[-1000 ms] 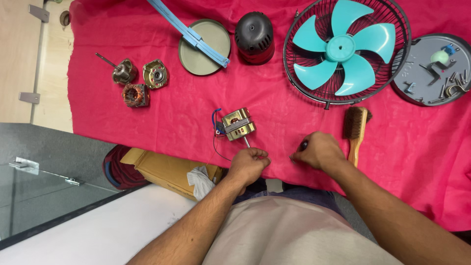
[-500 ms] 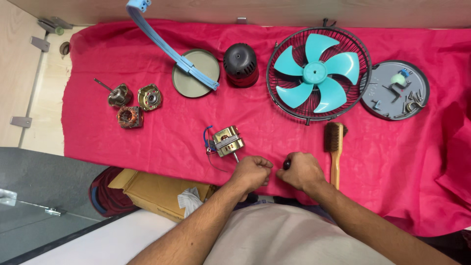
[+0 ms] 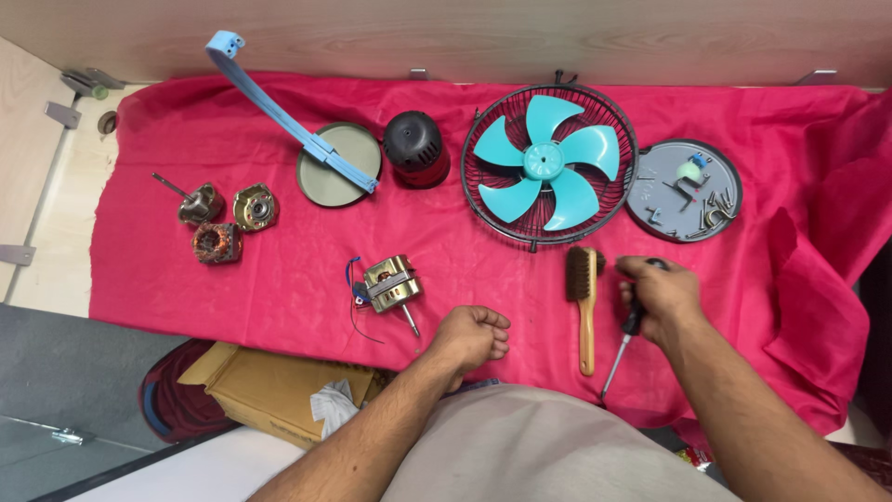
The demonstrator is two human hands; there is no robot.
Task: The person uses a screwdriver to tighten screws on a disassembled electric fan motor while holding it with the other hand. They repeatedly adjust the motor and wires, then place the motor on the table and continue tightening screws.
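Screwdriver clasped in right hand, dark handle wrapped by curled fingers, thin shaft slanting down toward near edge of red cloth, just right of wooden brush.

Far left on cloth: rotor with shaft, round brass-coloured end cap, copper-wound stator, clustered close together. Further right, long light-blue arm lying slantwise, lower end over round grey-green disc. Beside disc, dark domed motor cover, upright. Nearer front, small motor block with blue wires and shaft pointing toward left hand. Left hand loosely curled, empty, resting on cloth edge just right of that shaft, apart from motor block. Below cloth, open cardboard box on floor.

Right of centre, black wire fan guard holding teal five-blade fan. Under it, wooden brush, handle pointing toward body. Far right, round grey base plate with loose screws and small parts on top.
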